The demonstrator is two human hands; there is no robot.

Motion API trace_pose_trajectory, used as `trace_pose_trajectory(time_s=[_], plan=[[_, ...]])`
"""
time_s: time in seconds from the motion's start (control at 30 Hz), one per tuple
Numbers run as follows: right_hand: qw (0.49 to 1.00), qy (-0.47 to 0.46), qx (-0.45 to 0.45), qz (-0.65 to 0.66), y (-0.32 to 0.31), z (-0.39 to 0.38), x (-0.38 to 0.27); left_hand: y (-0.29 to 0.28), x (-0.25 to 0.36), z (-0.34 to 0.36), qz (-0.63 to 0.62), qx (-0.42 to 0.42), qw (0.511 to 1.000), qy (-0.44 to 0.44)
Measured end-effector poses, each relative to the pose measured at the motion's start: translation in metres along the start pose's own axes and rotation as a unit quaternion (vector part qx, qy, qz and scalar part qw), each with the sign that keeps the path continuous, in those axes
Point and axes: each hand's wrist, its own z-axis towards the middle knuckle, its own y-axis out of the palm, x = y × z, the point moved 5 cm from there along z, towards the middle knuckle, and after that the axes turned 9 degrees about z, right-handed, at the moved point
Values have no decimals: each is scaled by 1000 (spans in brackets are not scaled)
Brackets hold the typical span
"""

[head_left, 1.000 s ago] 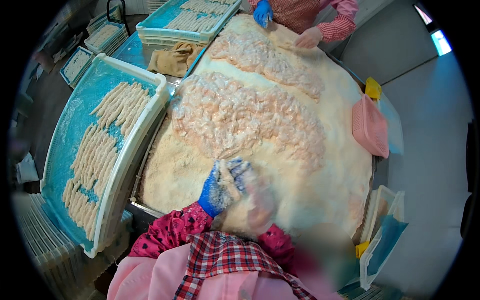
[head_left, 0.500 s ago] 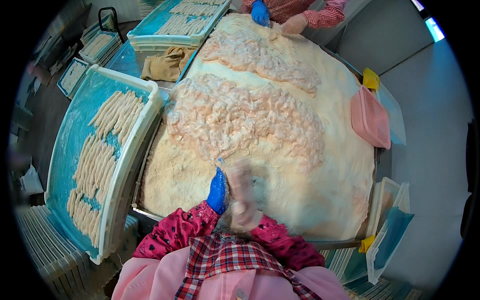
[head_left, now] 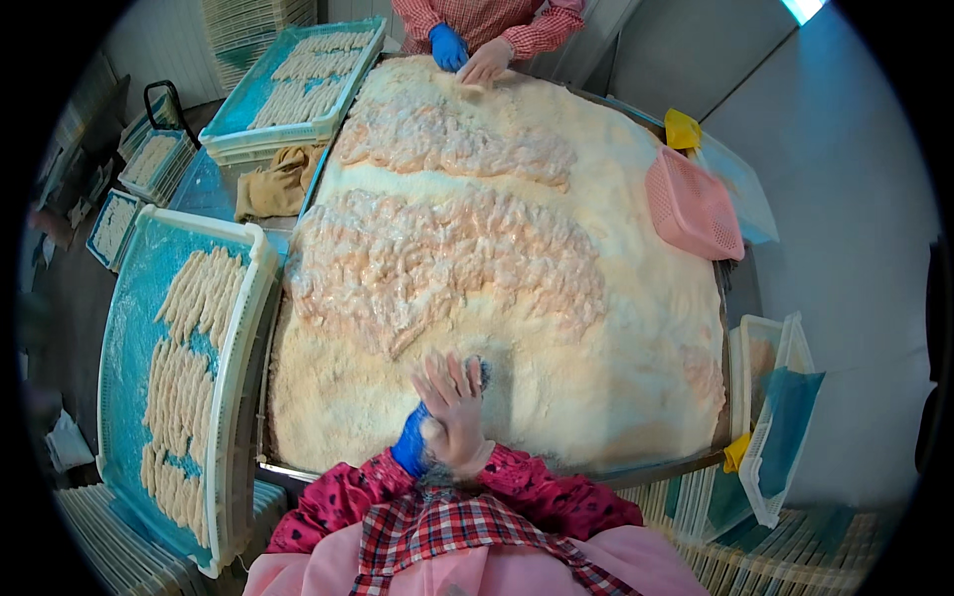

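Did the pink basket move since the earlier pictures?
No. The pink basket still sits by the right edge of the table, right next to the yellow thing; only the camera's view shifted.

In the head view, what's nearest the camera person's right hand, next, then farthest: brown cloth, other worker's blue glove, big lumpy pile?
1. Big lumpy pile: just ahead of the right hand
2. Brown cloth: farther ahead, left
3. Other worker's blue glove: farthest, straight ahead
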Motion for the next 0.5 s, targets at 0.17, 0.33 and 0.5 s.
trace_pose_trajectory(time_s=[0.17, 0.33, 0.5], plan=[[985, 51, 53, 157, -13, 16, 12, 46, 57, 31, -262, 176, 917, 242], [986, 77, 58, 138, -43, 58, 57, -17, 18, 34, -473, 31, 880, 13], [950, 131, 135, -247, -95, 113, 200, -69, 81, 39, -460, 153, 861, -155]])
